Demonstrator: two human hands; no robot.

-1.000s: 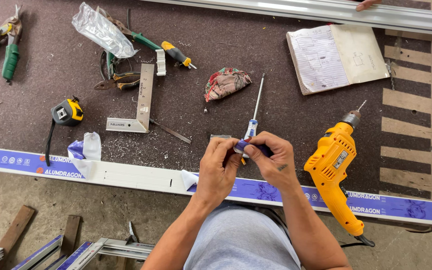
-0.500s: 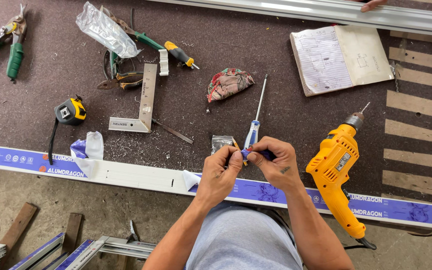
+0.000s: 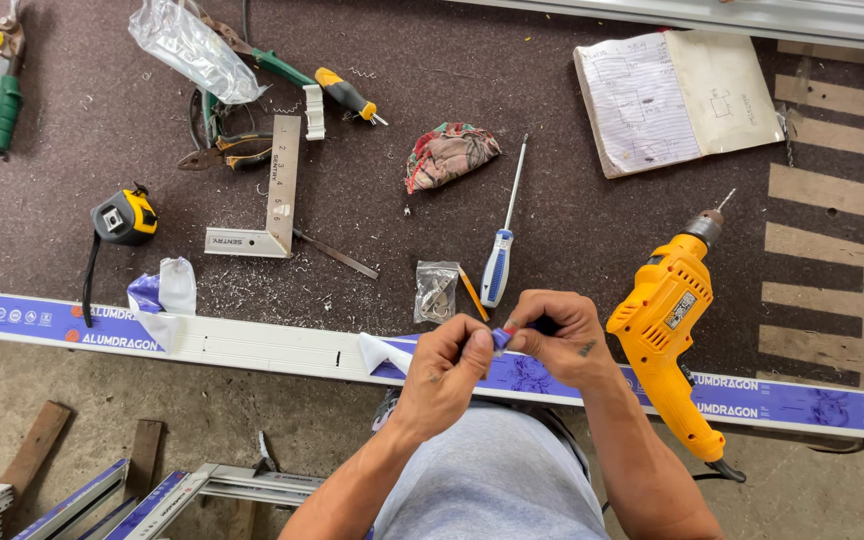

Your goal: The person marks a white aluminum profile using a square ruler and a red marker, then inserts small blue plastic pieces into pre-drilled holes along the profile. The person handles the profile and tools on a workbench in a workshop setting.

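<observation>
Both hands are meeting over the near edge of the dark, gritty desk [image 3: 552,90], just above a long white aluminium profile wrapped in glossy blue-purple film [image 3: 252,345]. The left hand [image 3: 447,365] and the right hand [image 3: 557,340] are pinching a small strip of that blue-purple film [image 3: 501,338] between them, their fingers closed tight on it; a loose white flap is curling up from the profile just left of the hands. A bulky yellow plastic electric drill [image 3: 672,330] is lying just beside the right hand, its bit pointing away. A slim screwdriver with a blue-and-white handle [image 3: 499,262] is resting near the knuckles, next to a small clear crinkled bag of screws [image 3: 436,290]. Farther off are sitting a flat steel try square [image 3: 277,190], a yellow-and-black tape measure [image 3: 124,216] and an open paper notebook [image 3: 677,95]
</observation>
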